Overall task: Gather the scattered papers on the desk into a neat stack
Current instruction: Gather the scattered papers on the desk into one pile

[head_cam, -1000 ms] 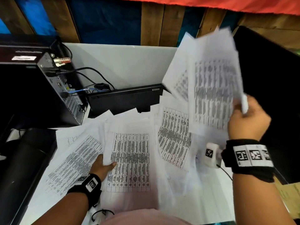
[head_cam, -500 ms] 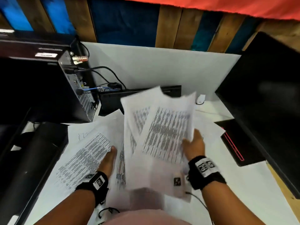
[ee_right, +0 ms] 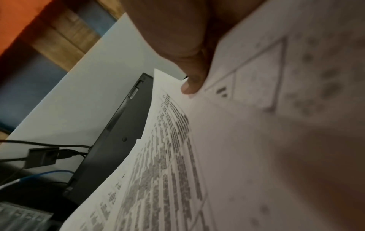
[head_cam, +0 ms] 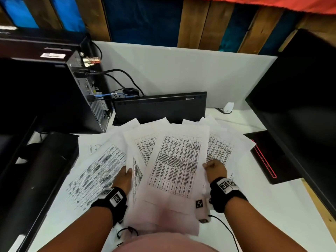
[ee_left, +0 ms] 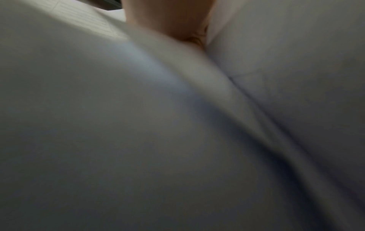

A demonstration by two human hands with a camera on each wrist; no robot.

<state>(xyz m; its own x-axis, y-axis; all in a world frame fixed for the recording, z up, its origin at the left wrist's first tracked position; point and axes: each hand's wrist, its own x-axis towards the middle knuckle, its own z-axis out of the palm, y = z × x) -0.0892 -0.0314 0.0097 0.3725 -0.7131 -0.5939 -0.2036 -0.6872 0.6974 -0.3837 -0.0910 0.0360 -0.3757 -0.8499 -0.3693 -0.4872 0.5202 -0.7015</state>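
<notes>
Now the right hand (head_cam: 215,169) pinches a bunch of papers (head_cam: 177,160) with curled fingers over the loose sheets on the counter (head_cam: 272,206), and the left hand (head_cam: 125,177) lies flat beside them, so it should slide all edges together gently.

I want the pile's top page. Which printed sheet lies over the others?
The central printed sheet, between the left hand and right hand: its whole table shows, while the neighbouring sheets are partly covered.
</notes>
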